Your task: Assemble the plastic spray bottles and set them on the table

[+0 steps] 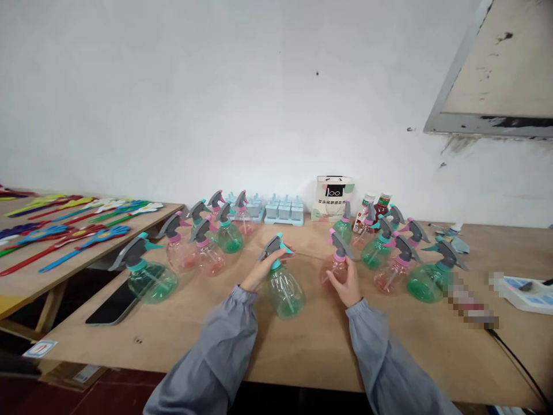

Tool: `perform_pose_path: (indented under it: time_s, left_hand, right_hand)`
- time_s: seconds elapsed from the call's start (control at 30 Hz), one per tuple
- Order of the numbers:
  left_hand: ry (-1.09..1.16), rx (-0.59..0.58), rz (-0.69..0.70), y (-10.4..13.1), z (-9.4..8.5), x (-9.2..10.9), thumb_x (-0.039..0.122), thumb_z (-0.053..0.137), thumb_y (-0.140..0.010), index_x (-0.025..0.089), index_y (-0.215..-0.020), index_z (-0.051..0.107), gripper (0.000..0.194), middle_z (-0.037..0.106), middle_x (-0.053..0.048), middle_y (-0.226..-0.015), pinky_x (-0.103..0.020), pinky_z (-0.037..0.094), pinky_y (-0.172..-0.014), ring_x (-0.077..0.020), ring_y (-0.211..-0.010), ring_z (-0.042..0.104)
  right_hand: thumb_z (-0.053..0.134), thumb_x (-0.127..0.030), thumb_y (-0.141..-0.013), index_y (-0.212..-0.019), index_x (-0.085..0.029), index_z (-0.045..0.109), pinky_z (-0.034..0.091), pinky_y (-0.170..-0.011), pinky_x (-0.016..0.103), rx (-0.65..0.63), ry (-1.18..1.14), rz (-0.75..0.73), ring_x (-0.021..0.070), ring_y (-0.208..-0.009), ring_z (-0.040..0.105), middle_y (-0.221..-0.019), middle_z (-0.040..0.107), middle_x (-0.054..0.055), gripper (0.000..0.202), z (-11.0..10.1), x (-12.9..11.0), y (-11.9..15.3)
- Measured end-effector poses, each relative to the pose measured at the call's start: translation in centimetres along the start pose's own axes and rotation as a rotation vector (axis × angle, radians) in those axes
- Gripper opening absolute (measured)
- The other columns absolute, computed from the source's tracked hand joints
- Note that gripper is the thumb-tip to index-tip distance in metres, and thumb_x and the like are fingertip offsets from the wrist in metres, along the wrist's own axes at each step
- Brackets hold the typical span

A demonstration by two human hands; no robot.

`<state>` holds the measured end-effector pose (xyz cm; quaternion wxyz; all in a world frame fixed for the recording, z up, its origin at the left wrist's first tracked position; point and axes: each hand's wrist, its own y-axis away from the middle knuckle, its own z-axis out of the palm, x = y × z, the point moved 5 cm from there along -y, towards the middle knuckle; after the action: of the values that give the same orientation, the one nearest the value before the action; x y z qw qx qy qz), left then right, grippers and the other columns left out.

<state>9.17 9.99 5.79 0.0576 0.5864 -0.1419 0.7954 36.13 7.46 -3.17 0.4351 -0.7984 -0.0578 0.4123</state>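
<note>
My left hand [259, 272] is wrapped round the neck of a clear green spray bottle [287, 295] with a grey and teal trigger head. This bottle leans, its base toward the lower right. Around the body of a pink spray bottle [329, 268] with a grey and pink head, my right hand [347, 285] is closed. Nearest on the right are another pink spray bottle [392, 278] and a green spray bottle [425, 283]. A group of pink and green bottles stands at the left, including a green one [154, 282] and a pink one [211, 260].
A black phone [111, 304] lies at the left edge of the table [298, 357]. Pale blue popsicle molds [284, 212], a paper bag [333, 199] and red-brown bottles [382, 206] stand along the wall. Colourful hand-shaped sticks [86, 237] cover the left table. A cable [514, 357] runs at right.
</note>
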Motion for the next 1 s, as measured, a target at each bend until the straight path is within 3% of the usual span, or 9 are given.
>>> perform_pose_path:
  time_s: [0.17, 0.33, 0.4, 0.53, 0.67, 0.73, 0.83, 0.93, 1.0]
  left_hand:
    - [-0.074, -0.109, 0.01, -0.6, 0.3, 0.2, 0.039, 0.08, -0.068, 0.022, -0.092, 0.074, 0.03, 0.076, -0.005, -0.102, -0.03, 0.049, -0.086, -0.0219, -0.099, 0.069]
    - [-0.03, -0.005, 0.004, -0.9, 0.5, 0.2, 0.039, 0.078, -0.065, 0.02, -0.066, 0.068, 0.022, 0.069, -0.001, -0.064, -0.028, 0.049, -0.07, -0.0161, -0.066, 0.065]
    - [0.008, -0.053, -0.014, -0.9, 0.9, 0.3, 0.038, 0.078, -0.065, 0.019, -0.069, 0.068, 0.022, 0.07, -0.002, -0.066, -0.029, 0.05, -0.072, -0.0163, -0.066, 0.066]
    - [0.036, -0.197, 0.016, -0.6, 1.7, 1.2, 0.036, 0.076, -0.068, 0.019, -0.087, 0.073, 0.026, 0.075, -0.005, -0.087, -0.029, 0.05, -0.084, -0.0191, -0.088, 0.07]
    - [-0.039, -0.149, 0.001, -0.8, 1.5, 1.3, 0.035, 0.073, -0.065, 0.018, -0.07, 0.07, 0.018, 0.07, -0.004, -0.07, -0.026, 0.046, -0.068, -0.0147, -0.069, 0.064]
    - [-0.071, -0.201, -0.036, -0.7, 1.8, 1.3, 0.036, 0.069, -0.064, 0.017, -0.061, 0.066, 0.019, 0.066, -0.004, -0.061, -0.027, 0.042, -0.062, -0.0134, -0.06, 0.058]
    - [-0.089, -0.26, -0.027, -0.5, 2.3, 1.7, 0.034, 0.067, -0.064, 0.016, -0.065, 0.069, 0.018, 0.069, -0.005, -0.066, -0.027, 0.041, -0.062, -0.0141, -0.063, 0.058]
    - [-0.061, -0.202, 0.013, -0.5, 2.1, 2.0, 0.034, 0.071, -0.063, 0.017, -0.077, 0.072, 0.022, 0.072, -0.006, -0.075, -0.026, 0.042, -0.064, -0.0156, -0.071, 0.062]
    - [-0.048, -0.181, -0.001, -0.5, 2.0, 1.7, 0.038, 0.071, -0.064, 0.017, -0.073, 0.071, 0.022, 0.071, -0.005, -0.071, -0.026, 0.043, -0.064, -0.0157, -0.07, 0.063]
  right_hand:
    - [0.068, -0.055, -0.082, -0.131, -0.019, 0.05, 0.05, -0.1, 0.053, -0.064, -0.05, 0.016, 0.0313, -0.115, 0.061, -0.122, 0.061, 0.014, 0.063, 0.0, -1.5, 2.3]
    - [0.069, -0.056, -0.081, -0.129, -0.019, 0.051, 0.05, -0.1, 0.054, -0.064, -0.058, 0.02, 0.0313, -0.113, 0.062, -0.12, 0.063, 0.014, 0.064, -0.2, -1.8, 2.2]
    - [0.069, -0.055, -0.082, -0.13, -0.019, 0.05, 0.05, -0.1, 0.054, -0.066, -0.062, 0.019, 0.0313, -0.114, 0.061, -0.121, 0.062, 0.014, 0.063, -0.1, -1.8, 2.2]
    - [0.069, -0.055, -0.082, -0.13, -0.019, 0.05, 0.05, -0.1, 0.055, -0.056, -0.061, 0.006, 0.0317, -0.114, 0.062, -0.121, 0.062, 0.015, 0.063, -0.1, -1.8, 2.2]
    - [0.069, -0.055, -0.082, -0.13, -0.019, 0.05, 0.05, -0.101, 0.055, -0.059, -0.06, 0.009, 0.0318, -0.115, 0.061, -0.121, 0.062, 0.015, 0.063, -0.1, -1.8, 2.2]
    - [0.069, -0.055, -0.081, -0.13, -0.019, 0.05, 0.049, -0.101, 0.055, -0.059, -0.06, 0.015, 0.0319, -0.115, 0.061, -0.122, 0.061, 0.015, 0.064, -0.1, -1.8, 2.2]
    - [0.069, -0.055, -0.081, -0.131, -0.019, 0.05, 0.049, -0.101, 0.054, -0.056, -0.071, 0.016, 0.0315, -0.115, 0.061, -0.122, 0.061, 0.014, 0.064, -0.1, -1.8, 2.2]
    - [0.069, -0.055, -0.081, -0.131, -0.02, 0.05, 0.049, -0.102, 0.054, -0.058, -0.076, 0.018, 0.0312, -0.115, 0.061, -0.121, 0.062, 0.014, 0.064, -0.1, -1.9, 2.2]
    - [0.069, -0.055, -0.081, -0.132, -0.019, 0.05, 0.048, -0.103, 0.055, -0.06, -0.075, 0.023, 0.0314, -0.116, 0.06, -0.122, 0.061, 0.014, 0.065, -0.1, -1.8, 2.1]
